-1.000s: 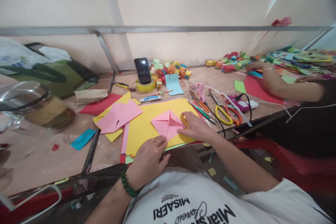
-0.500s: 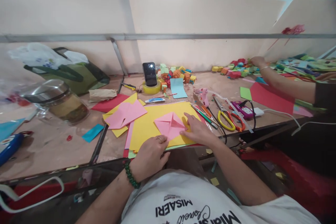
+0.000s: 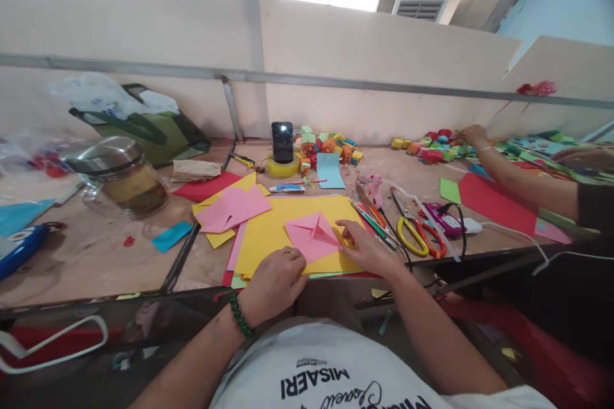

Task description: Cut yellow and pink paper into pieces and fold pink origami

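A square of pink folded paper [image 3: 311, 239] lies on a yellow sheet [image 3: 268, 220], its flaps meeting in a raised crease. My left hand [image 3: 273, 284], wearing a green bead bracelet and a ring, has its fingers curled at the paper's lower left corner; its fingertips are partly hidden. My right hand [image 3: 367, 249] is at the right corner, thumb and fingers apart, the thumb against the paper's edge. Left of the yellow sheet, another pink piece of paper [image 3: 235, 208] with a small slit rests over yellow paper.
Scissors with yellow handles [image 3: 412, 235], orange-handled pliers [image 3: 432, 239], pens and a pink glue gun [image 3: 374, 190] lie to the right. Behind stand a phone [image 3: 282, 142] and small paper cubes [image 3: 336, 144]. A glass jar [image 3: 127, 185] is left. Another person's arm [image 3: 522, 182] reaches in at right.
The camera view has tilted up slightly, so the table sits lower in the picture. My right hand has shifted slightly outward at the pink paper's right corner; my left hand stays put.
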Motion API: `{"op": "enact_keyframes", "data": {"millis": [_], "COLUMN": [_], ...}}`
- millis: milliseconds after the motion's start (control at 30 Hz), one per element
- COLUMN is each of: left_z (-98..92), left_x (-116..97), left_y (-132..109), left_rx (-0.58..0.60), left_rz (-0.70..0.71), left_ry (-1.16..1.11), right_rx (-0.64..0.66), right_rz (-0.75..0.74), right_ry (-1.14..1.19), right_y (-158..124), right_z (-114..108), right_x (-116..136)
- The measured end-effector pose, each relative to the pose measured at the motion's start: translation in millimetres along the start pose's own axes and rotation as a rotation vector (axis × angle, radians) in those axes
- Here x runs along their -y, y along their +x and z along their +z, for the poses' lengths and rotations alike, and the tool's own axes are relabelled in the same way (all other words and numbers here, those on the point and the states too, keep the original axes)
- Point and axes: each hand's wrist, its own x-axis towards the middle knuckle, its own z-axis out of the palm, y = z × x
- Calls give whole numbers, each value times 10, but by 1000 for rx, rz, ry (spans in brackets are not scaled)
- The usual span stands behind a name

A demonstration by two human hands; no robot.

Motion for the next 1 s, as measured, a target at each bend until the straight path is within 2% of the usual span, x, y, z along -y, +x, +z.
{"op": "enact_keyframes", "data": {"millis": [167,333,500,700,800,900,1000], "left_z": [-32,35,99,109,197,287,311], "left_x": [-87,-59,-39,-85,-58,-3,45], "left_y": [33,-19,-39,35,119,219,291], "left_rx": [15,-6,-18,18,-55,-142,-137], "left_rz": [6,-7,-52,-121,-122,-85,-35], "left_ry": [50,6,-67,-22,42,73,84], "right_rx": [-17,17,-72,57,97,68,32], "right_rz": [79,-7,-41,-72,-91,-109,-163], "right_ry": [-60,38,3,-20,-104,-195,-249], "right_y": [-3,-11,-23,-49,-53,-42,-29], "right_z": [-9,35,89,-43,-91,-70,-46], "right_x": [42,-108,-152,-28,30,56,76]}}
